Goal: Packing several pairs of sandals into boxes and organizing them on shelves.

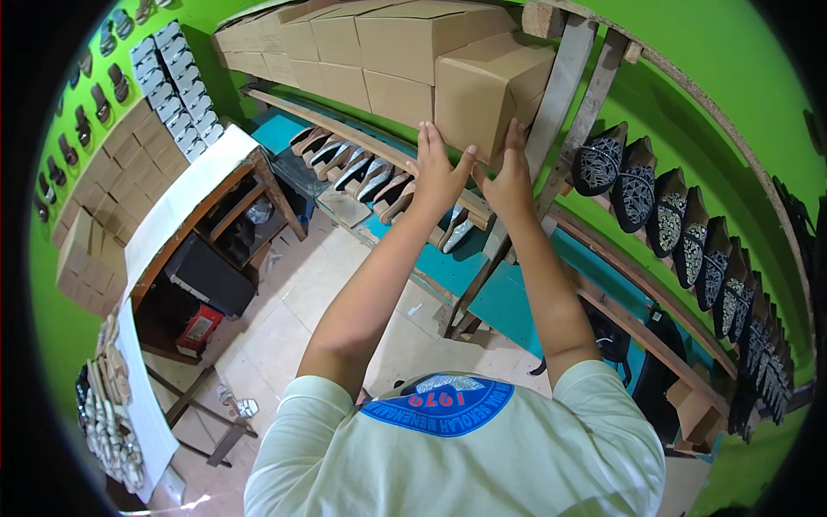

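Note:
A plain brown cardboard box (469, 99) sits at the right end of a stacked row on a high shelf. Both my arms reach up to it. My left hand (442, 172) lies against the lower front of this box, fingers pointing up and thumb toward the middle. At its lower right corner is my right hand (506, 181), with fingers up along the side face. Between them the two hands grip the box. Its underside is partly hidden behind my fingers. More cardboard boxes (396, 43) stand directly left of it in two layers.
Below runs a wooden rail (345, 129) over a row of shoes (349, 168) on a teal shelf. Wooden posts (560, 95) rise just right of the box. Patterned shoes (637, 185) line the right rack. A white-topped table (185, 194) stands left.

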The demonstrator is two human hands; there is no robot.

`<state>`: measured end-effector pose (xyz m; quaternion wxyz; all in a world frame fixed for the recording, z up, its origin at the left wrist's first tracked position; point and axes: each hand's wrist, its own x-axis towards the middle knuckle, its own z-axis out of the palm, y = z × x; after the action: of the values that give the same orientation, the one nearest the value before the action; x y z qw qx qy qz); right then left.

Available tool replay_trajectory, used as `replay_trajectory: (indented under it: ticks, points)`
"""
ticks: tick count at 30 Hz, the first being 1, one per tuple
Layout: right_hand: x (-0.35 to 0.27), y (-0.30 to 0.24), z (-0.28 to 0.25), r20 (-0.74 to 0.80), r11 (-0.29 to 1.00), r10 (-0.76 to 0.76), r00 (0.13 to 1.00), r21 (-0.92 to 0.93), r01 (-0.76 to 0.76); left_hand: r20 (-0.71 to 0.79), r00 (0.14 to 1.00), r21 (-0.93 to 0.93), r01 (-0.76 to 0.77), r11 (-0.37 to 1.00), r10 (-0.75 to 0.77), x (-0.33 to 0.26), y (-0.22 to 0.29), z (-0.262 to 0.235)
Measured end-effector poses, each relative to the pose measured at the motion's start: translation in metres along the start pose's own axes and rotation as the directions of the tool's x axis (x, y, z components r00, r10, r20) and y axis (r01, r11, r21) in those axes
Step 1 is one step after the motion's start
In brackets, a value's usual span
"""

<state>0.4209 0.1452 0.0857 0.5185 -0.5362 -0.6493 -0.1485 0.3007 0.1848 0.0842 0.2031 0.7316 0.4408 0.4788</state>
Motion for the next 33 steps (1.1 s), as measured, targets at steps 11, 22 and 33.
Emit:
replay_trajectory:
  ticks: [11,22,33]
  points:
    - [-0.106,-0.067,0.064,0.287,0.974,-0.204,0.936,0.159,0.164,0.004,1.000,-0.150,0.030,0.988,-0.030,-0.095,-0.099,-0.035]
    - [-0.134,-0.150,0.184,0.577,0.899,-0.298,0.761,0.436,0.021,-0.233,0.847,0.127,0.514,0.848,-0.478,-0.183,-0.187,-0.186]
    - [-0.125,-0.244,0.341,0.658,0.841,-0.341,0.671,0.532,-0.095,-0.397,0.682,0.115,0.701,0.704,-0.614,-0.231,-0.310,-0.356]
